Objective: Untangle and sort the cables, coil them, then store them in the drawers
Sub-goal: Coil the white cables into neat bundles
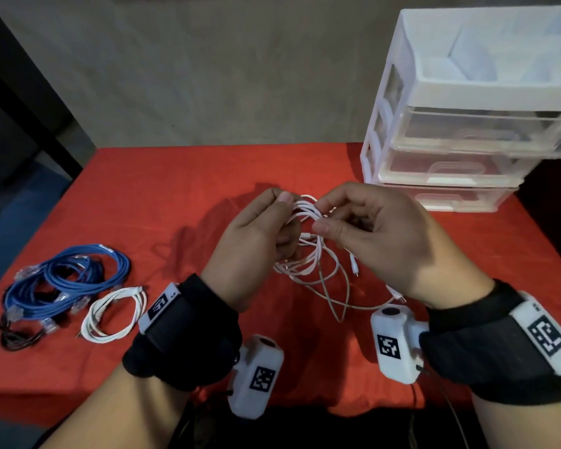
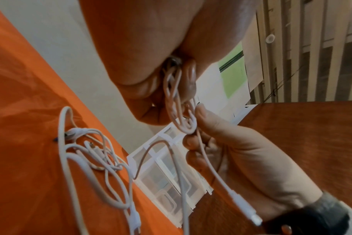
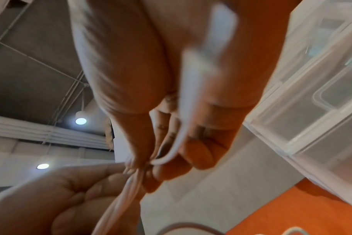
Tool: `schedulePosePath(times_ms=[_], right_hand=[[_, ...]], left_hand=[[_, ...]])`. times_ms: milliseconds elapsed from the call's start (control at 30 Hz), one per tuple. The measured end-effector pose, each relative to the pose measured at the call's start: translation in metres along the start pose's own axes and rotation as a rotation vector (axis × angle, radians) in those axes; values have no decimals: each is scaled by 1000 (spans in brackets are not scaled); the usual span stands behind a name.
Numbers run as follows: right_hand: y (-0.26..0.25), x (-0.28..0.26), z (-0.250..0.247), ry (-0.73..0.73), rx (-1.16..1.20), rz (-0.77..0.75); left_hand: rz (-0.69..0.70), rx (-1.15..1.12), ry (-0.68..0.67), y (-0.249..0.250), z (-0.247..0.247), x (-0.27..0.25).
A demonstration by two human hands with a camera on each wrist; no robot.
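A tangle of thin white cables (image 1: 308,254) hangs between both hands above the red cloth. My left hand (image 1: 266,228) grips a bundle of its loops (image 2: 176,101), fingers curled round them. My right hand (image 1: 347,222) pinches the same white strands (image 3: 165,159) just beside the left, thumb against fingertips. Loose loops and plugs (image 2: 103,159) trail down onto the cloth below. The white drawer unit (image 1: 460,124) stands at the back right, its clear drawers partly pulled out.
Coiled blue network cables (image 1: 68,280) lie at the left of the red table (image 1: 175,189), with a small white coil (image 1: 114,314) beside them and a black cable (image 1: 17,338) at the near left corner. A grey wall rises behind.
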State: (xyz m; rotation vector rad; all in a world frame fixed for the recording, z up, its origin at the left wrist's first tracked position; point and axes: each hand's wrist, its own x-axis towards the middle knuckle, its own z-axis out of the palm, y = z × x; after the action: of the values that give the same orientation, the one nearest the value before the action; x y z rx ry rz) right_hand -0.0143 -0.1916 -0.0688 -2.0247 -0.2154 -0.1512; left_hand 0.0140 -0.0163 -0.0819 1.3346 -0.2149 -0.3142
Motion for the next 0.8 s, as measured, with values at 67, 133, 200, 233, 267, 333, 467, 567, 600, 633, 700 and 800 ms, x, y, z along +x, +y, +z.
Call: schedulePosePath(times_ms=[67,133,200,233,267,333,467,567,600,633,700,800], right_hand=[[1,0,-3,-18,-34,-9],[-1,1,-7,-17,-62,-33],[-1,2,-9,31,-102,-73],[-1,2,-9,74,-139,-99],[-1,3,-7,123,-169,-124],[-1,3,-2,207,-153,-154],[3,2,13,254,6,-122],[2,2,20,243,124,-91],[1,2,20,236,144,-88],[1,3,20,213,152,-92],[-1,3,20,81,187,-84],[-2,1,20,-55,267,-51]], left_hand=[[-6,13,49,-1,1,0],[16,67,122,-3,3,-1],[39,142,138,-5,6,-2],[49,180,116,-6,7,-3],[57,214,80,-5,8,-4],[57,266,-10,-2,10,-8],[31,237,-133,4,11,-13],[35,196,-104,2,11,-12],[43,161,-78,2,12,-12],[52,115,-46,4,12,-12],[65,57,12,7,11,-10],[70,59,31,9,6,-7]])
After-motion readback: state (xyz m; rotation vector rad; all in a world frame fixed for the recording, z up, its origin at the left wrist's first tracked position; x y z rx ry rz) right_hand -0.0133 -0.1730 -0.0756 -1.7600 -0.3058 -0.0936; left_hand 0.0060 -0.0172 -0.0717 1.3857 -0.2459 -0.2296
